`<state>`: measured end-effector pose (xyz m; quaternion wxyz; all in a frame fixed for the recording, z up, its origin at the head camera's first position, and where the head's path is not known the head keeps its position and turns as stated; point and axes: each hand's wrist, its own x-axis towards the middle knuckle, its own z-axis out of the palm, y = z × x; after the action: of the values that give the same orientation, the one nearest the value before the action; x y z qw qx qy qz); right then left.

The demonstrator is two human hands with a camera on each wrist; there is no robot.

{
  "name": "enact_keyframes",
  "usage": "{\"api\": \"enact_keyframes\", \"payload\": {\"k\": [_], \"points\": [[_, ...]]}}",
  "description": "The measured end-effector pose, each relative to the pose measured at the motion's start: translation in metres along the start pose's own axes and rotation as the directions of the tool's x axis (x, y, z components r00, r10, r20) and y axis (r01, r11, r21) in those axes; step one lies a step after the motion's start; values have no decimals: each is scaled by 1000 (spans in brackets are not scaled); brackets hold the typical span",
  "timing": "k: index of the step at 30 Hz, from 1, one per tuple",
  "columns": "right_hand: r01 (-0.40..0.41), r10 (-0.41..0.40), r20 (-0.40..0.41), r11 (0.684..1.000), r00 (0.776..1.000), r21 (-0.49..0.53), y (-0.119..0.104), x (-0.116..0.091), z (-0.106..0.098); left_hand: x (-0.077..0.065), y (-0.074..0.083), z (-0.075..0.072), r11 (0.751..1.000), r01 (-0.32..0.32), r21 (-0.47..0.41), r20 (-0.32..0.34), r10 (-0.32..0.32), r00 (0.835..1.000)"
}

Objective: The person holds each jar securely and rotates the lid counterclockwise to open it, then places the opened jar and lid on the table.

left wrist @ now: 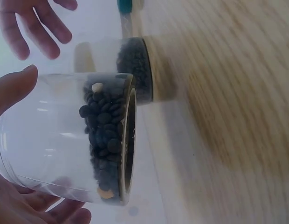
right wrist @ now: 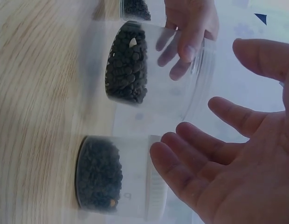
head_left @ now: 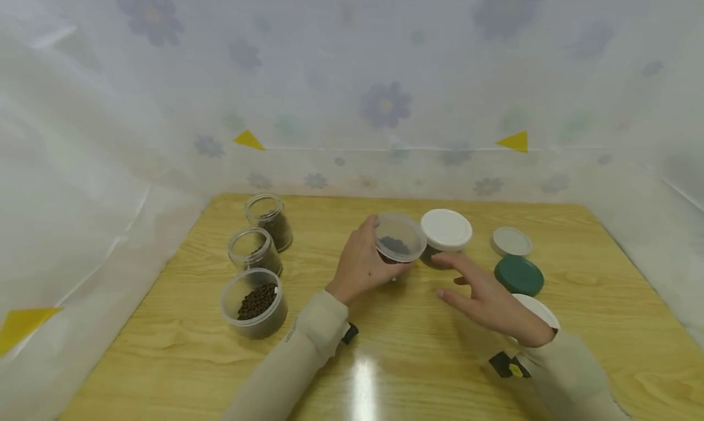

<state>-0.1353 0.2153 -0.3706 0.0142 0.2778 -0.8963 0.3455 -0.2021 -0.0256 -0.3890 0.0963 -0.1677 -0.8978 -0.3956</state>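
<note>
My left hand (head_left: 365, 265) grips a clear plastic jar (left wrist: 65, 135) near its rim, thumb on one side and fingers on the other. Dark pellets (left wrist: 105, 126) with a few pale bits fill the jar's lower part, and its threaded rim bears no lid. The jar is close over the table in the right wrist view. Just right of it stands a second jar (right wrist: 100, 175) of dark pellets, closed by a white lid (head_left: 446, 228). Beside that lid my right hand (head_left: 484, 296) is spread, fingers apart and holding nothing.
At the left stand three open jars in a row: a rear jar (head_left: 275, 225), a middle jar (head_left: 255, 253) and a front tub (head_left: 258, 323) of brown pellets. Loose lids lie at the right: grey (head_left: 511, 242), green (head_left: 519, 275) and white (head_left: 541, 311), partly behind my right hand.
</note>
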Motion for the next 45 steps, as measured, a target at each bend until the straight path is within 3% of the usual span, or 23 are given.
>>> {"api": "enact_keyframes", "payload": {"k": [6,15,24,28,33,45], "points": [[16,-16,-53,1000,998,-7,0,4,2,-7,11,-6,991,-131,-39,23,132,991],[9,-11,-85,1000,996,-17,-6,15,4,-21,30,-9,962,-233,140,52,227,972],[-75,76,-21,995,997,68,-14,22,5,-30,39,-9,880,-348,322,55,350,935],[-85,88,-38,995,995,57,-18,25,6,-33,41,-8,864,-371,340,29,384,923],[-93,95,-80,995,992,31,-21,27,5,-35,40,-8,871,-372,320,14,388,921],[-74,81,-92,995,992,71,-20,24,3,-41,27,-14,930,-317,188,115,299,947]]}}
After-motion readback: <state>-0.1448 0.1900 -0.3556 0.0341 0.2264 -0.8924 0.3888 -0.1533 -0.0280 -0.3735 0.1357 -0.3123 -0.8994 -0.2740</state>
